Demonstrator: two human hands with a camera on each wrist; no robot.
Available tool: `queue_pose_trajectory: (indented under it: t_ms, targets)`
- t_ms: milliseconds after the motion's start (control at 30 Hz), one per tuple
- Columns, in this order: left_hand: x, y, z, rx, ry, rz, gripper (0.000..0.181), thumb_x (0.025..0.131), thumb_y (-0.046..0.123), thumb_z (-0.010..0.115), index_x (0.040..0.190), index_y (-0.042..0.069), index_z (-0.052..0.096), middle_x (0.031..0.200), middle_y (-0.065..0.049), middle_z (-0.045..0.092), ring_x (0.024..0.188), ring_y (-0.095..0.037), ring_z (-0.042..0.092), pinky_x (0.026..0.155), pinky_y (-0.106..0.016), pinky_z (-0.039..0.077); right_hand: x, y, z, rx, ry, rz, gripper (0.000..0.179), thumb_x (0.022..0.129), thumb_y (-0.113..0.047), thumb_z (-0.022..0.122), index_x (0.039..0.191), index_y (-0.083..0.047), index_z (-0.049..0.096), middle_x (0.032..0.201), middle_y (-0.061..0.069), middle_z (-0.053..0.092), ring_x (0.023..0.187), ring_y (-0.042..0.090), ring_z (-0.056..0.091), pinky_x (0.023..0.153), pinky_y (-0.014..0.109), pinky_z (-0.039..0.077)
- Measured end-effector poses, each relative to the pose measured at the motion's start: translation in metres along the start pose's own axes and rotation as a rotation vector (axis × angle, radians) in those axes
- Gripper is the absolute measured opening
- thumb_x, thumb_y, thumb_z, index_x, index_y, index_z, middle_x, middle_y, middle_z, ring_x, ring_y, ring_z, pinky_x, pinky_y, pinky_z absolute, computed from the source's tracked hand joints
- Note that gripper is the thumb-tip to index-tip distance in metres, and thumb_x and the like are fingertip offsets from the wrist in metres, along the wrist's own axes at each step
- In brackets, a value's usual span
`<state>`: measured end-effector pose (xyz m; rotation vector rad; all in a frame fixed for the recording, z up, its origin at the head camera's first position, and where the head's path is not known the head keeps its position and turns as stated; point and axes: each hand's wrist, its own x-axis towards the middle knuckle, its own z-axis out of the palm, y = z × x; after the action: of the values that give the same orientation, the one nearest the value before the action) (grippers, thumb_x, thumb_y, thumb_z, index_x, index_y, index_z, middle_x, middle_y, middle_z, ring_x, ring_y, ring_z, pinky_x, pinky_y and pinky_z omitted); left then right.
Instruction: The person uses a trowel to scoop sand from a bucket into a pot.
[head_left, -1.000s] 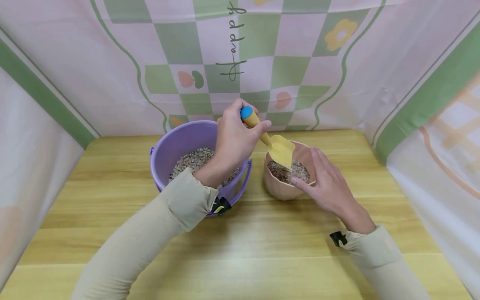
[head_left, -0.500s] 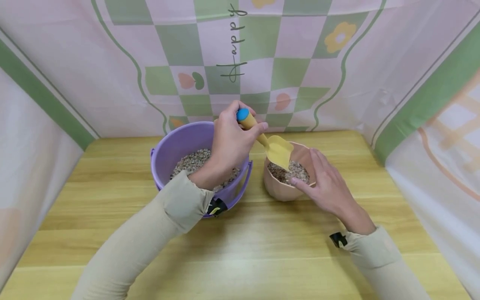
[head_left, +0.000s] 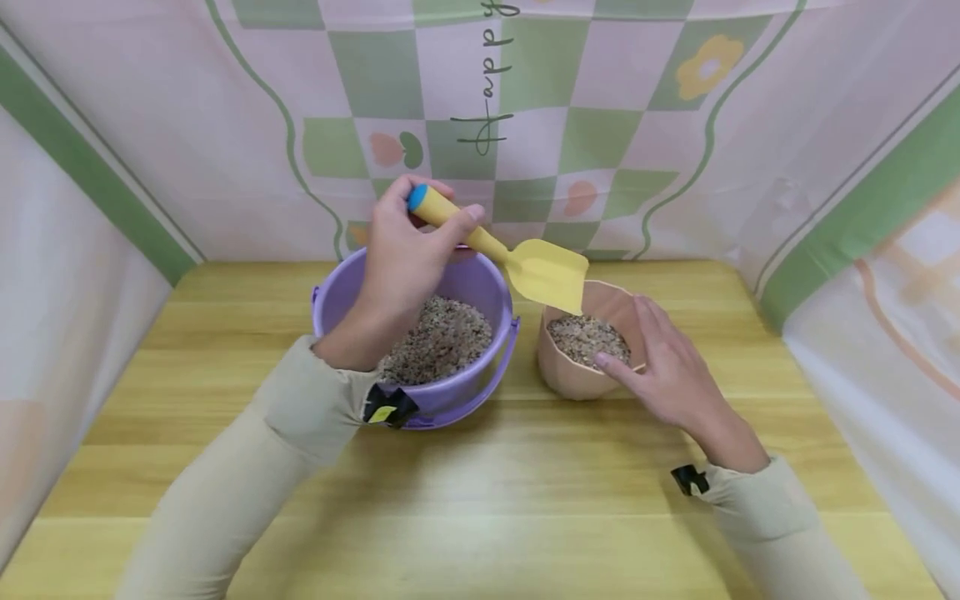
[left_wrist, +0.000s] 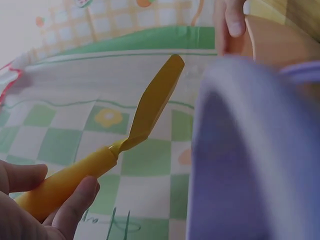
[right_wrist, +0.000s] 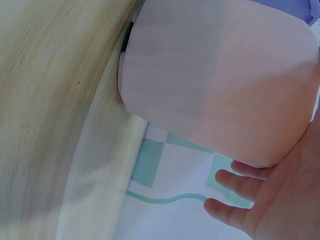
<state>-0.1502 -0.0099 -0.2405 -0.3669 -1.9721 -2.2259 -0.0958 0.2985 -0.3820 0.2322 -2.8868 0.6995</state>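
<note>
Shovel (head_left: 546,275) count: one, yellow all over except for a blue cap on the handle end. It's up in the air in the left hand (head_left: 405,258), thumb and fingers curled round the handle, with the blade tilted and its front edge by the left side of the pot's rim. From the head view I can't tell how high above that rim it is.

Two containers: one purple bucket (head_left: 442,403) with one swing handle (head_left: 514,337) hanging down its side, and one pinkish pot (head_left: 566,379) just to the right of it, both upright on one wooden table (head_left: 465,517). Each has gravel in it, so two lots: bucket gravel (head_left: 453,333) and pot gravel (head_left: 591,337).

Right hand (head_left: 675,371) is pinching the pot's rim, thumb over the inside edge, fingers along the outside. The right wrist view shows three fingertips poking past the wall.

Two beige sleeves, two black clips, one per wrist. The left clip (head_left: 388,407) has a yellow mark too small to read.

Writing: one word, "Happy" (head_left: 487,79), dark script running sideways up the green-and-white checked cloth (head_left: 375,75), left of one whole yellow flower (head_left: 708,67).
</note>
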Motion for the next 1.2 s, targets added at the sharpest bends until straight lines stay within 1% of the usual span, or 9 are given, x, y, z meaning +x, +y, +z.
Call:
queue_pose_trajectory:
  t_ms: [133, 200, 300, 467, 600, 833, 967, 1100, 1200]
  targets:
    - [0.001, 0.008, -0.017, -0.033, 0.046, -0.019, 0.027, 0.088, 0.001, 0.074, 0.106, 0.001, 0.055, 0.103, -0.017, 0.058, 0.096, -0.031, 0.068, 0.073, -0.035, 0.064, -0.002, 0.002, -0.003, 0.001, 0.009, -0.019, 0.096, 0.094, -0.052, 0.061, 0.159, -0.006, 0.007, 0.163, 0.023, 0.013, 0.145, 0.048, 0.018, 0.113, 0.072, 0.02]
    - [0.002, 0.011, -0.025, -0.057, 0.054, -0.026, 0.027, 0.087, 0.0, 0.074, 0.106, 0.0, 0.055, 0.103, -0.017, 0.057, 0.096, -0.033, 0.068, 0.073, -0.037, 0.064, -0.004, 0.004, -0.005, 0.004, 0.015, -0.025, 0.095, 0.094, -0.051, 0.062, 0.159, -0.006, 0.008, 0.162, 0.023, 0.014, 0.145, 0.049, 0.019, 0.113, 0.072, 0.02]
    - [0.003, 0.013, -0.034, -0.095, 0.048, -0.045, 0.027, 0.087, -0.001, 0.074, 0.105, 0.0, 0.054, 0.102, -0.018, 0.057, 0.09, -0.031, 0.07, 0.072, -0.038, 0.064, -0.006, 0.005, -0.007, 0.011, 0.022, -0.029, 0.095, 0.094, -0.049, 0.063, 0.159, -0.007, 0.009, 0.162, 0.023, 0.015, 0.145, 0.049, 0.019, 0.113, 0.071, 0.02]
    - [0.003, 0.014, -0.047, -0.114, 0.015, -0.088, 0.028, 0.087, 0.0, 0.074, 0.105, 0.0, 0.052, 0.103, -0.019, 0.056, 0.083, -0.027, 0.072, 0.072, -0.035, 0.064, -0.011, 0.009, -0.009, 0.017, 0.021, -0.018, 0.096, 0.094, -0.049, 0.064, 0.16, -0.007, 0.008, 0.162, 0.022, 0.015, 0.145, 0.049, 0.019, 0.114, 0.071, 0.02]
    - [0.002, 0.013, -0.054, -0.104, -0.012, -0.102, 0.028, 0.087, -0.001, 0.073, 0.105, 0.0, 0.052, 0.105, -0.019, 0.056, 0.09, -0.027, 0.071, 0.073, -0.036, 0.064, -0.013, 0.012, -0.011, -0.008, 0.017, -0.017, 0.096, 0.094, -0.05, 0.064, 0.159, -0.007, 0.009, 0.162, 0.023, 0.016, 0.145, 0.048, 0.019, 0.114, 0.071, 0.02]
    - [0.003, 0.014, -0.069, -0.053, -0.078, -0.088, 0.03, 0.086, 0.002, 0.076, 0.107, 0.0, 0.054, 0.101, -0.017, 0.06, 0.086, -0.025, 0.072, 0.072, -0.035, 0.064, -0.012, 0.011, -0.02, -0.084, 0.0, -0.041, 0.095, 0.094, -0.053, 0.062, 0.158, -0.002, 0.013, 0.16, 0.027, 0.02, 0.146, 0.047, 0.018, 0.117, 0.067, 0.019]
    - [0.005, 0.015, -0.081, -0.014, -0.112, -0.066, 0.031, 0.085, 0.003, 0.077, 0.106, 0.0, 0.055, 0.096, -0.017, 0.064, 0.08, -0.024, 0.073, 0.07, -0.035, 0.064, -0.01, 0.006, -0.024, -0.134, -0.021, -0.031, 0.092, 0.097, -0.055, 0.054, 0.158, -0.001, 0.012, 0.161, 0.026, 0.018, 0.148, 0.045, 0.011, 0.117, 0.069, 0.01]
    - [0.007, 0.014, -0.091, 0.02, -0.137, -0.059, 0.032, 0.085, 0.005, 0.079, 0.106, 0.001, 0.056, 0.091, -0.015, 0.066, 0.077, -0.023, 0.072, 0.069, -0.036, 0.064, -0.005, -0.004, -0.024, -0.14, 0.01, -0.051, 0.089, 0.098, -0.056, 0.051, 0.158, -0.003, 0.012, 0.163, 0.022, 0.016, 0.15, 0.041, 0.01, 0.115, 0.072, 0.006]
    - [0.009, 0.014, -0.097, 0.038, -0.15, -0.063, 0.032, 0.085, 0.005, 0.079, 0.107, 0.001, 0.057, 0.09, -0.014, 0.068, 0.078, -0.023, 0.073, 0.068, -0.036, 0.064, 0.0, -0.013, -0.021, -0.123, 0.046, -0.1, 0.089, 0.097, -0.054, 0.053, 0.158, -0.003, 0.015, 0.163, 0.02, 0.018, 0.149, 0.04, 0.014, 0.115, 0.072, 0.01]
